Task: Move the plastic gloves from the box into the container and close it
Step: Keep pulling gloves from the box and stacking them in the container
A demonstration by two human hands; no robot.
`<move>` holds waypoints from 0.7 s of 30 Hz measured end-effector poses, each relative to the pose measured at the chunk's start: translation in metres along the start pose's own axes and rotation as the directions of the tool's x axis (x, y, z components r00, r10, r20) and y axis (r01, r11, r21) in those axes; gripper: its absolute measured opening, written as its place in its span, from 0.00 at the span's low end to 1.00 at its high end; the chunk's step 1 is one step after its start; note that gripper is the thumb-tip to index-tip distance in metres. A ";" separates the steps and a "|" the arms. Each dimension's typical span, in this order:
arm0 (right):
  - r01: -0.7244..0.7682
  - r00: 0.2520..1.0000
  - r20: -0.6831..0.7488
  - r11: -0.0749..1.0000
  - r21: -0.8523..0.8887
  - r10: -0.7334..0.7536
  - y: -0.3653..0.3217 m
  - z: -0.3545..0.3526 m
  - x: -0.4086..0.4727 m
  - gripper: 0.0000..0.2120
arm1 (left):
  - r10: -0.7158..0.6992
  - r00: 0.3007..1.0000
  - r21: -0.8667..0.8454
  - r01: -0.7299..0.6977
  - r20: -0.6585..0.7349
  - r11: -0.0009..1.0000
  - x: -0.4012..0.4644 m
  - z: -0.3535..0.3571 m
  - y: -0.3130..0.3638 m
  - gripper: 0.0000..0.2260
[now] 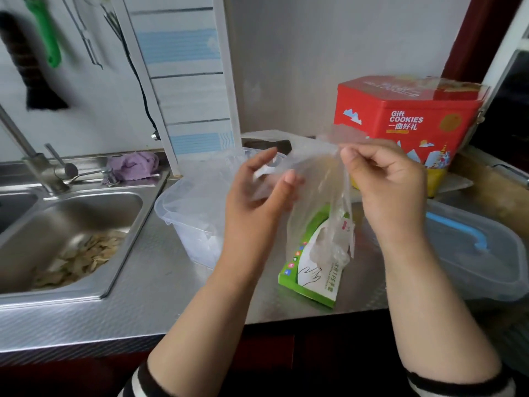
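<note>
Head view looks down on a steel counter [160, 282] where both hands are raised over the work. At about 3 o'clock from centre, the right hand [386, 184] pinches the top of a thin clear plastic glove [317, 179] between thumb and curled fingers; the left hand [260, 190], just left of centre, has its fingers curled round the same film lower down. The glove is so transparent that its edges are hard to trace, and its lower end hangs down to the green-and-white cardboard glove box [309, 270] lying at 6 o'clock from the hands (whether it is free of the box opening I cannot tell). At 9 o'clock from the left hand stands the clear plastic container [186, 207], open, with pale crumpled film inside; its right side is hidden behind the left wrist. A clear lid with a blue handle [472, 247] lies at 4 o'clock, partly cut off by the right forearm. Behind, at 1 o'clock, a red cookie tin [406, 116] stands against the wall. The steel sink [86, 224] at 9 o'clock holds pale scraps, too blurred to name.
</note>
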State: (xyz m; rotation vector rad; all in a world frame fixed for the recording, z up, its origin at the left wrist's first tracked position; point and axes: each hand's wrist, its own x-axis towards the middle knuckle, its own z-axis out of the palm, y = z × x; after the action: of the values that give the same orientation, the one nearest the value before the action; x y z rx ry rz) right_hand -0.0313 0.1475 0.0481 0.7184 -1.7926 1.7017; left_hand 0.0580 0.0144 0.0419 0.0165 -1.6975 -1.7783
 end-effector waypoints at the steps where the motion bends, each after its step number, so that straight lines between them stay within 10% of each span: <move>1: 0.035 0.999 0.002 0.999 -0.036 -0.035 -0.001 0.009 0.003 0.05 | 0.034 0.998 0.032 -0.033 -0.046 0.999 0.006 -0.005 0.004 0.11; 9: 0.185 0.950 0.300 0.927 -0.325 -0.084 -0.006 0.105 0.048 0.08 | 0.172 0.952 0.541 -0.008 -0.253 0.841 0.061 -0.077 0.005 0.16; 14: 0.193 0.769 0.586 0.781 -0.594 0.256 0.009 0.149 0.057 0.09 | 0.018 0.999 0.963 0.036 -0.043 0.268 0.084 -0.114 -0.012 0.21; 21: 0.388 0.462 0.647 0.517 -0.763 0.607 0.025 0.180 0.054 0.13 | -0.368 0.921 0.947 -0.222 0.125 -0.233 0.106 -0.109 -0.025 0.11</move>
State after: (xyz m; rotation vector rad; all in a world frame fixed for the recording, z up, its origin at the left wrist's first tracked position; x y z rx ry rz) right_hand -0.0933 -0.0308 0.0623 1.0697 -3.0912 0.0225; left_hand 0.0129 -0.1323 0.0478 0.5493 -3.0255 0.2636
